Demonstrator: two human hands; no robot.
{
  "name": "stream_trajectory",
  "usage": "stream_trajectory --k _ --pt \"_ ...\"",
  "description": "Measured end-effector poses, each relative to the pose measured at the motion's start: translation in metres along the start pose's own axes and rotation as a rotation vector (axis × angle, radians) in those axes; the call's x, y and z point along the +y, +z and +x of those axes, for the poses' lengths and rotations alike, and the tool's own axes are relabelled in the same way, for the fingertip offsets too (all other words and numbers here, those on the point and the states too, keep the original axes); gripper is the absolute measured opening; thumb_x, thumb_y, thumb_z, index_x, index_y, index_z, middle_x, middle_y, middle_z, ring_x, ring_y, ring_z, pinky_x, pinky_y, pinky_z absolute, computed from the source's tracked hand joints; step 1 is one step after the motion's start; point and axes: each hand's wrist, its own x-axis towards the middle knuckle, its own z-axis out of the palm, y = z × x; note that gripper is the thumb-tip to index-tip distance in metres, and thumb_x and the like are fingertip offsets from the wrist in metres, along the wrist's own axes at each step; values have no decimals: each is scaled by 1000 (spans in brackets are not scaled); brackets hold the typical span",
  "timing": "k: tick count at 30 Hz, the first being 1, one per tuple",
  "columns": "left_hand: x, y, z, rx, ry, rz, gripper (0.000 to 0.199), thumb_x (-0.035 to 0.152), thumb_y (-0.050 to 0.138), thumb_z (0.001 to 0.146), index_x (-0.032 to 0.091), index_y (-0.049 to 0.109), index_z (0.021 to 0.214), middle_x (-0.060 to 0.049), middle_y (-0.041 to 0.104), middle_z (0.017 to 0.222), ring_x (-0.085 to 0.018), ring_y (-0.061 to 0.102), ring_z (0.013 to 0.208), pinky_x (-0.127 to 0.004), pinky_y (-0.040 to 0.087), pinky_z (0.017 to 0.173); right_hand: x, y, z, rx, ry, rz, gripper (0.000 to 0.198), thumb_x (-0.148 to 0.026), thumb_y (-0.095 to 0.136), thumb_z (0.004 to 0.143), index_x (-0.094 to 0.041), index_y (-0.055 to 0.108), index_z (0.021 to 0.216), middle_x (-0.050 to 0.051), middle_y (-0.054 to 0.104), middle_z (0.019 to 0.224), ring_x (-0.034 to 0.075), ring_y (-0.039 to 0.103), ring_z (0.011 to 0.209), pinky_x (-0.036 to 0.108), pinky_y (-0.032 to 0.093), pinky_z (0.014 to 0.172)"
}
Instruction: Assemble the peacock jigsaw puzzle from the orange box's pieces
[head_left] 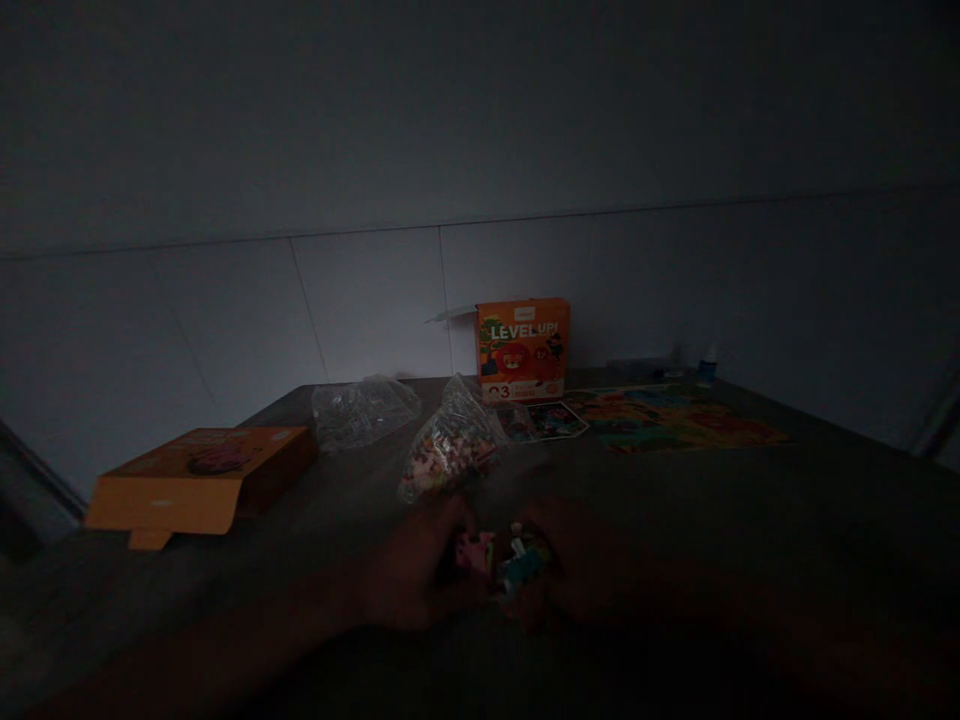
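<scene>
Dim light leaves both hands dark and slightly smeared. My left hand (412, 570) is curled around pink jigsaw puzzle pieces (474, 552), low in the middle of the head view. Close beside it, my right hand (589, 560) closes on teal and white jigsaw puzzle pieces (526, 568). The two handfuls almost meet; how many pieces each holds cannot be made out. Just beyond my hands sits a clear plastic bag (454, 445) with many small coloured pieces inside.
An orange "LEVEL UP!" box (523, 350) stands against the wall, flap out. Another orange box (202, 465) lies at left, its end flap open. A crumpled clear bag (365, 410), a picture card (556, 421), a colourful flat picture (682, 418) and a small bottle (707, 368) are on the table.
</scene>
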Motion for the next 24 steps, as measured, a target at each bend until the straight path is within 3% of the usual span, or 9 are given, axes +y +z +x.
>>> stream_trajectory --k 3,6,11,14,17,19,22,24 --pt "-2 1 -3 17 -53 -53 16 28 58 89 20 48 98 -4 60 91 -17 56 79 -27 46 63 3 8 -3 -74 118 153 35 -38 78 73 -24 65 102 2 69 91 20 64 75 26 47 56" --pt "-6 2 -2 131 -65 -125 8 27 46 97 20 47 99 -4 62 89 -16 60 74 -27 49 64 1 10 -5 -46 176 218 39 -43 77 75 -23 64 106 3 68 95 21 64 82 28 49 64" --pt "-8 3 1 309 -55 -115 13 27 47 100 21 54 109 -5 68 97 -18 66 85 -29 54 74 -5 7 -5 -12 69 176 31 -39 73 81 -20 64 104 6 65 102 22 62 91 34 49 77" --pt "-3 1 -2 186 120 -62 18 23 47 99 23 57 115 -5 69 105 -19 67 95 -30 54 82 -2 8 -3 7 -30 97 23 -28 69 80 -19 61 99 6 63 99 21 60 87 33 48 77" --pt "5 -2 -3 13 231 -13 28 19 49 97 23 53 124 -7 67 110 -20 65 98 -31 55 83 1 9 -3 -6 22 127 29 -29 68 81 -21 56 106 4 64 101 19 61 86 31 49 75" --pt "10 -4 -2 -39 272 2 34 15 51 94 21 51 128 -9 66 112 -22 63 100 -33 54 85 2 9 -4 -60 -6 143 35 -30 68 83 -22 55 114 4 66 106 20 62 91 32 50 78" --pt "14 -5 0 -24 339 60 35 13 51 91 21 52 125 -10 65 108 -23 59 99 -37 52 88 4 9 -5 -113 -168 41 26 -28 63 87 -22 61 112 5 67 107 21 63 94 34 49 84" --pt "14 -3 0 97 321 108 28 12 49 90 20 54 116 -10 63 104 -24 58 97 -38 50 87 6 10 -5 -55 -192 -28 19 -29 59 90 -20 64 105 5 68 101 20 63 89 33 49 81"
